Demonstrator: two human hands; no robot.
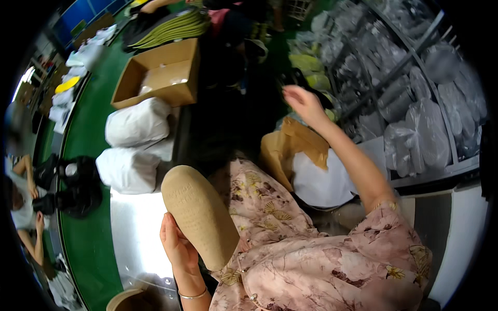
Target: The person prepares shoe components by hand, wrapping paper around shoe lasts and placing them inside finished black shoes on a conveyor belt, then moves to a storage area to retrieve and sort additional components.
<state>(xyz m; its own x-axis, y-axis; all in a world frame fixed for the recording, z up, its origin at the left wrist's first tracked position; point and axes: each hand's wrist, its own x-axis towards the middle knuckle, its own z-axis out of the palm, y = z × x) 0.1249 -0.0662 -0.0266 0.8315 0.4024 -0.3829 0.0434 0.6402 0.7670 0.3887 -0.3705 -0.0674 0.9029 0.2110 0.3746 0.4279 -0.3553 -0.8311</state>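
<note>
We look down at our own two hands. Our left hand [178, 244] wraps its fingers around the heel end of a tan sole [199, 215], holding it up in front of our floral dress with the textured underside facing us, above a shiny metal surface [136, 233]. We judge the sole to be light, a little flexible and fairly grippy thanks to its fine tread, so a hold around the narrower heel end or across the middle should be secure, and it does not look fragile. Our right hand [305, 103] is stretched out ahead with the fingers loosely spread, holding nothing that we can see, over a dark area near a torn brown paper bag [290, 147] with white material inside. To the left lie two white bundles [136, 124] and an open cardboard box [161, 72]; wire racks of clear plastic bags [415, 119] stand to the right. What the right hand reaches toward is lost in shadow. The sole's other face is hidden, the box's contents are unclear, and the picture's rim is dark and bent.
</note>
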